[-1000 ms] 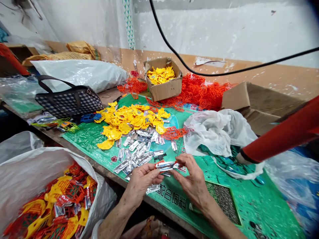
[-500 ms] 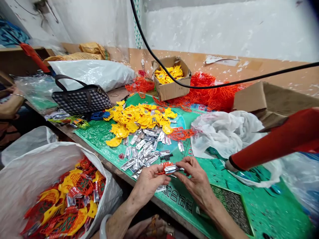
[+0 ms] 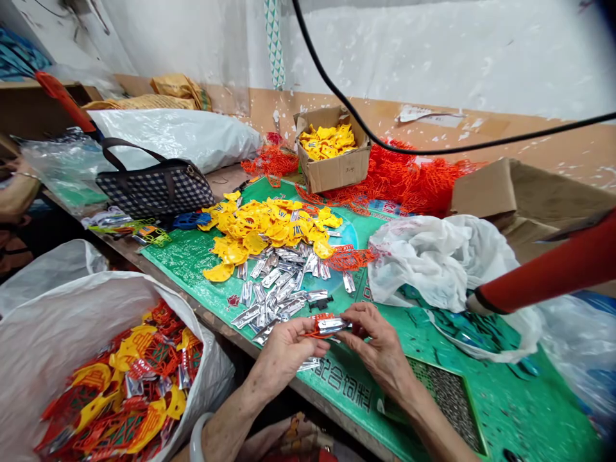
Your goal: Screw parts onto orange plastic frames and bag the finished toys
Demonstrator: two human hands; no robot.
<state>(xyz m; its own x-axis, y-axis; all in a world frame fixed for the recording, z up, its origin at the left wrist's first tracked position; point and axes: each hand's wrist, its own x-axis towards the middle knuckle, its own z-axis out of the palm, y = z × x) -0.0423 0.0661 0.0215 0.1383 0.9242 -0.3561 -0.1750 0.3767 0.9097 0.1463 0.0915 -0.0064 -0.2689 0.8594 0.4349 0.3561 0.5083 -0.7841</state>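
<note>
Currently left hand [image 3: 289, 343] is pinching orange lattice piece [image 3: 324, 316], right hand [image 3: 373, 330] is holding silver plate [image 3: 332, 326] against it, above green table [image 3: 185, 269]'s near edge; plate might be slipping askew if either pinch is loosening.

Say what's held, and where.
A shiny silver elongated strip with orange plastic mesh; left fingers pinch the left end, right fingers the right end.

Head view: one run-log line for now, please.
left hand: holding orange mesh piece; right hand: holding silver strip; loose strips: heaped beyond hands; yellow pieces: piled farther back
</note>
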